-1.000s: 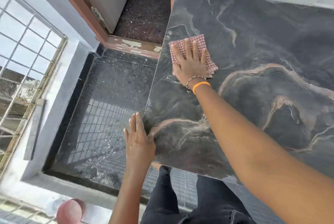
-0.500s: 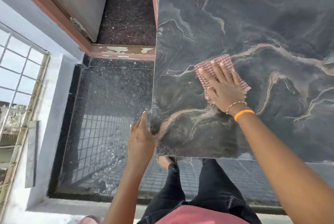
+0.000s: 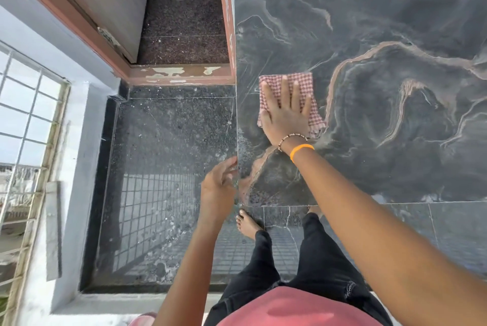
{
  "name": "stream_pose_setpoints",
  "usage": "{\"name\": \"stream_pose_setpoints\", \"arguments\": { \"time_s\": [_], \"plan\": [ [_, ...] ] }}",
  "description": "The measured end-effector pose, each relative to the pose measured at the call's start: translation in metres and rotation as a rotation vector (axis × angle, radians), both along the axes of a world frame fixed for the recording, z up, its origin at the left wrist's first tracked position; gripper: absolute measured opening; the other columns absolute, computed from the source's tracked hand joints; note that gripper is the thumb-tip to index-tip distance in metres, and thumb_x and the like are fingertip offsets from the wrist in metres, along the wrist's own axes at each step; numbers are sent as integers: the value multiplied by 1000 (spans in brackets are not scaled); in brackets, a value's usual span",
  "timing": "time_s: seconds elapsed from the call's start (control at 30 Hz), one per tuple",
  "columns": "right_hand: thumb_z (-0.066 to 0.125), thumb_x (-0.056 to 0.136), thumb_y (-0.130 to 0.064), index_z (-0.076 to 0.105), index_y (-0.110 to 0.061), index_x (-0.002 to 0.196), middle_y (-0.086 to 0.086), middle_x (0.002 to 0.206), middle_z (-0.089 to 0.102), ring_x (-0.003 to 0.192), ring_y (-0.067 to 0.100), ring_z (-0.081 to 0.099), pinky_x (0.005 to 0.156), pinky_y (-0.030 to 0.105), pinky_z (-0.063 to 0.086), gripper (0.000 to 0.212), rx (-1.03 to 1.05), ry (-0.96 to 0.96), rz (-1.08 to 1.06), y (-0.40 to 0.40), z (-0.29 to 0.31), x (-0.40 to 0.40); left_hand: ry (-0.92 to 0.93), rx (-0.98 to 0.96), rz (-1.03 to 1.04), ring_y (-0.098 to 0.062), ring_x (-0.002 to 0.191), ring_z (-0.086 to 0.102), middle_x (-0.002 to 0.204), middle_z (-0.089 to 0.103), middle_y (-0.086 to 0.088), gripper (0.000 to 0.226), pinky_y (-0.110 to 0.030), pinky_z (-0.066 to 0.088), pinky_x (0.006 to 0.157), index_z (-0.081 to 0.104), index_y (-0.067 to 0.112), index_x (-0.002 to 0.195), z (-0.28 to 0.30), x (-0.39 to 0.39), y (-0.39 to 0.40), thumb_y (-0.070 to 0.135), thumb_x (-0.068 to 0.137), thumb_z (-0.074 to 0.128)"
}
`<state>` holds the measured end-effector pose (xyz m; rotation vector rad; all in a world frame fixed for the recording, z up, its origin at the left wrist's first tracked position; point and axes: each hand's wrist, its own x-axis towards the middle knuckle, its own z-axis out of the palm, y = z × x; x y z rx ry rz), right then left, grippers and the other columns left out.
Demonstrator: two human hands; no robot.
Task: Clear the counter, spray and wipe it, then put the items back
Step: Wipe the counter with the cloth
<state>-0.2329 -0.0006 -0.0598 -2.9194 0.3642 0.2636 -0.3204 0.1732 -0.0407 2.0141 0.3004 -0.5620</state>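
Observation:
A dark marbled stone counter (image 3: pixel 382 36) fills the upper right of the head view. A red-and-white checked cloth (image 3: pixel 303 83) lies flat on it near its left edge. My right hand (image 3: pixel 286 112) presses on the cloth with fingers spread and straight; the wrist wears a bead bracelet and an orange band. My left hand (image 3: pixel 218 183) is at the counter's front left corner, fingers loosely extended, fingertips at the edge and holding nothing. Wet smears show on the stone near that corner.
Left of the counter lies a dark speckled floor (image 3: pixel 163 167) with grid shadows. A red-brown door frame (image 3: pixel 181 72) and an open doorway sit at the upper left, a barred window (image 3: pixel 23 141) at the far left. My bare foot (image 3: pixel 246 223) stands below the counter's front edge.
My right hand slid the cloth from the far left corner toward the right and front, then back left near the edge. My left hand has lifted slightly at the corner.

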Motion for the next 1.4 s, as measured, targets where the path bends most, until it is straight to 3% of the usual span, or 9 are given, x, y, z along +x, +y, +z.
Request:
{"name": "stream_pose_setpoints", "arguments": {
  "time_s": [0.3,0.43,0.53,0.63,0.8,0.9,1.0,1.27,1.4],
  "plan": [
    [32,85,-39,18,-37,145,4,159,9,146,30,9,116,55,2,62,-2,-14,485,56,-4,-86,161,-234,167,9,86,65,100,71,8,39,0,45,65,67,14,109,-5,-31,9,-8,91,41],
    [28,84,-39,13,-39,146,-1,158,17,145,27,19,116,53,13,63,-51,-25,534,23,-3,-118,187,-265,146,9,87,65,91,73,17,33,-8,45,65,68,27,98,-5,-39,13,4,94,46],
    [24,85,-40,8,-42,146,-2,159,12,146,26,15,117,52,8,63,-80,-10,406,-20,-4,-110,199,-265,130,9,87,64,94,72,16,21,-12,38,72,67,27,105,-5,-41,14,17,93,53],
    [22,84,-41,9,-44,145,-5,159,9,146,24,12,117,51,9,62,-95,-9,161,-77,-3,-97,197,-274,135,16,81,62,87,71,25,23,-4,46,60,65,36,97,-6,-40,16,15,88,62],
    [20,81,-39,15,-37,146,0,159,9,146,28,11,117,53,10,65,-91,29,-224,-156,2,-113,193,-267,165,8,80,62,96,68,10,28,-3,46,60,65,24,107,-15,-37,15,9,84,65],
    [19,80,-38,13,-33,148,3,160,6,146,30,6,117,55,7,68,-71,37,-424,-145,4,-138,196,-296,160,-11,98,62,107,68,-2,32,-13,45,71,64,17,114,-20,-36,16,9,83,66],
    [20,87,-36,6,-30,149,8,159,3,146,34,2,115,57,4,63,-49,59,-493,-105,2,-143,210,-331,164,-15,100,62,109,68,-4,31,-13,43,71,65,18,112,-23,-36,17,9,83,66],
    [28,93,-38,3,-32,148,6,160,-4,146,32,-4,115,56,-3,61,-4,30,-62,-8,1,-38,221,-447,254,-14,105,64,111,70,-5,28,-13,50,76,66,13,112,-28,-42,16,6,85,62],
    [31,91,-40,9,-35,147,4,160,-3,146,31,-3,114,55,-7,61,37,16,283,52,0,-53,218,-614,405,-13,107,63,115,68,-4,30,-20,48,87,59,5,122,-30,-59,9,10,96,44]
  ]
}}
